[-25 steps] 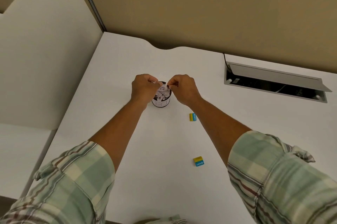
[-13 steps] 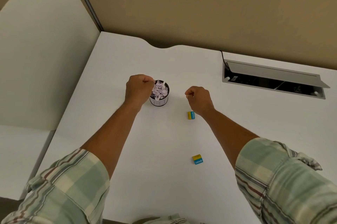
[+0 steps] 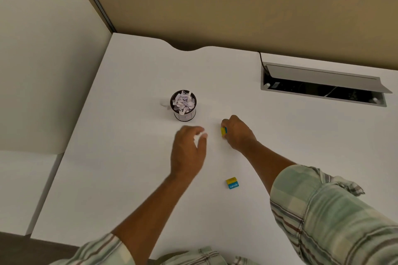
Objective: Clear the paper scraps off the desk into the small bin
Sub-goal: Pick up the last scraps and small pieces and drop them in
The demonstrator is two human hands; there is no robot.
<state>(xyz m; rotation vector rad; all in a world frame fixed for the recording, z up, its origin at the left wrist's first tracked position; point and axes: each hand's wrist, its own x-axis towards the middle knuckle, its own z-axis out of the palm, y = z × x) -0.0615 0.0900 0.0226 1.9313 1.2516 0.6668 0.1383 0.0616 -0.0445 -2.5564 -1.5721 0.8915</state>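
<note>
**Both hands off the bin, right hand on an eraser**

Since half a second ago we have pulled both hands back from the bin (image 3: 183,105). Our left hand (image 3: 189,152), which was closed in a fist touching the bin's left side, now hovers over the bare desk (image 3: 120,157) nearer to us, its fingers spread apart and holding nothing; it is blurred, so we cannot tell how close it is to the surface. Our right hand (image 3: 238,133) has dropped from a loose fist beside the bin onto the far eraser (image 3: 223,131), and its fingers are curled around that yellow and blue block, which shows at the hand's left edge. We cannot tell whether the eraser is lifted or still touching the desk.

We see the bin upright on the white desk, beyond both hands and apart from them. It is a small dark cup with a pale band low on its wall, and it is filled to the rim with crumpled scraps (image 3: 183,102) of white paper with purple marks. One faint pale scrap (image 3: 164,105) seems to lie on the desk just left of the bin, though it is too washed out for us to be sure.

A second eraser (image 3: 232,183), yellow above and blue below, lies flat on the desk nearer to us, between our forearms and touching neither. Our plaid sleeves (image 3: 323,210) are rolled to the elbows. At the far right, a cable tray (image 3: 323,84) is set into the desk with its grey lid raised.
</note>
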